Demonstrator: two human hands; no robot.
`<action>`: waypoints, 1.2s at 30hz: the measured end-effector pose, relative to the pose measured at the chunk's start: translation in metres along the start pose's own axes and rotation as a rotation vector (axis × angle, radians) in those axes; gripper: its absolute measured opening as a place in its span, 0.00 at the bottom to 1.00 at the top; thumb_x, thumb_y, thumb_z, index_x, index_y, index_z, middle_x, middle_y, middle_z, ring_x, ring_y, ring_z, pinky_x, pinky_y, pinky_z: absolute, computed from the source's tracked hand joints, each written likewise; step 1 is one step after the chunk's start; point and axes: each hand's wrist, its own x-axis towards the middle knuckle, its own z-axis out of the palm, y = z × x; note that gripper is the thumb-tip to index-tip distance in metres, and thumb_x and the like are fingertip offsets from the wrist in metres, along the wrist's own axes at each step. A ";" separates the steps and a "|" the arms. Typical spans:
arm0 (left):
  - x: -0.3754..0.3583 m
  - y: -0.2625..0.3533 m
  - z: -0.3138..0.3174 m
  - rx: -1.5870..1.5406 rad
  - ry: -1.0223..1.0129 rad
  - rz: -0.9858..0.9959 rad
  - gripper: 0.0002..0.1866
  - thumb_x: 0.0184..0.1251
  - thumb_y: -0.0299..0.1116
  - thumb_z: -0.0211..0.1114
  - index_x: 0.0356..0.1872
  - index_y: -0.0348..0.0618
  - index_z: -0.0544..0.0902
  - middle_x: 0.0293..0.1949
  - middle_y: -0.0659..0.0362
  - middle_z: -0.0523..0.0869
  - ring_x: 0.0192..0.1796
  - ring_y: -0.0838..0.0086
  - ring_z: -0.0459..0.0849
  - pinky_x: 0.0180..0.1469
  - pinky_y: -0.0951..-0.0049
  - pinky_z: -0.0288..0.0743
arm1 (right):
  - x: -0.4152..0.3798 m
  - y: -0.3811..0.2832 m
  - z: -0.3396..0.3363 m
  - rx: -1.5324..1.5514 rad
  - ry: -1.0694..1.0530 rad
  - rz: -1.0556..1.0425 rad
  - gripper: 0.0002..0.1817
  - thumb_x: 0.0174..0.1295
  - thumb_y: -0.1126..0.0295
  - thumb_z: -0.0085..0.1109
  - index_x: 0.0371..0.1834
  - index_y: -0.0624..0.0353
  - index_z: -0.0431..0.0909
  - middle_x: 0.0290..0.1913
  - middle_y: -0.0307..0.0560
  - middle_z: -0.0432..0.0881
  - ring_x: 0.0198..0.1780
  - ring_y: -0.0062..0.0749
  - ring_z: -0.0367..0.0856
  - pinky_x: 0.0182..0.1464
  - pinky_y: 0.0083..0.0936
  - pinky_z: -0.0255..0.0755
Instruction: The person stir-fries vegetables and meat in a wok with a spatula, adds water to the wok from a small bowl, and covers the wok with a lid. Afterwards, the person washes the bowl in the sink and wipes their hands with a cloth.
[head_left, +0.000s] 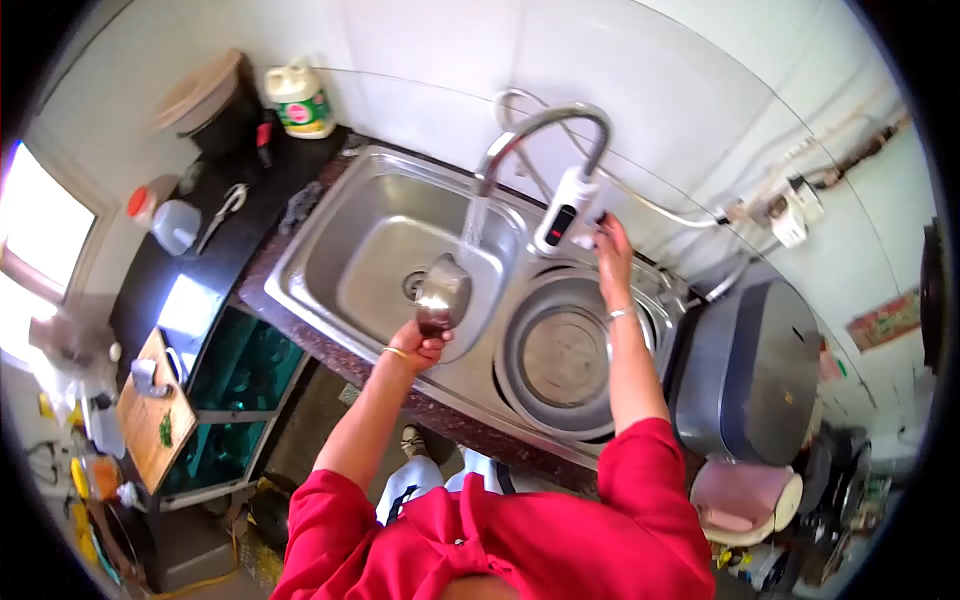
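- Risk: water (473,222) could splash out of the sink (350,245) if the L hand (425,342) tips the metal bowl (445,290) at a bad angle; the stream comes down close to the rim, just ahead of the L hand.
- Risk: a wet bowl could slip & drop toward the drain (412,285), as only one hand holds it.
- Risk: a knock or hard pull by the R hand (612,250) could shift the tap (548,120) & send the stream off to one side.
- Risk: if the stream is hot, it could sting the L fingers; temp can't be read, tho a red mark shows on the white box (565,205) beside the R hand.
- L hand: mostly closed, fingers & thumb round the near end of the bowl. Bowl is just ahead of the palm, over the sink, held tilted; exact tilt & contents unclear.
- R hand: up at the far side of the white box, fingers part bent. Looks close to or touching it; can't tell if it grips anything.
- Nearby: wide pan (562,355) sits nearer the body than the R hand, partly under that forearm. Grey bin (755,370) is to the R of the same forearm.
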 end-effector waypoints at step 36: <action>-0.328 0.011 -0.476 0.386 1.635 1.458 0.30 0.50 0.41 0.59 0.53 0.36 0.63 0.48 0.47 0.72 0.50 0.63 0.70 0.51 0.71 0.65 | -0.214 -0.048 0.264 0.239 -0.642 1.016 0.07 0.48 0.68 0.45 0.16 0.52 0.60 0.12 0.36 0.58 0.09 0.20 0.55 0.09 0.16 0.47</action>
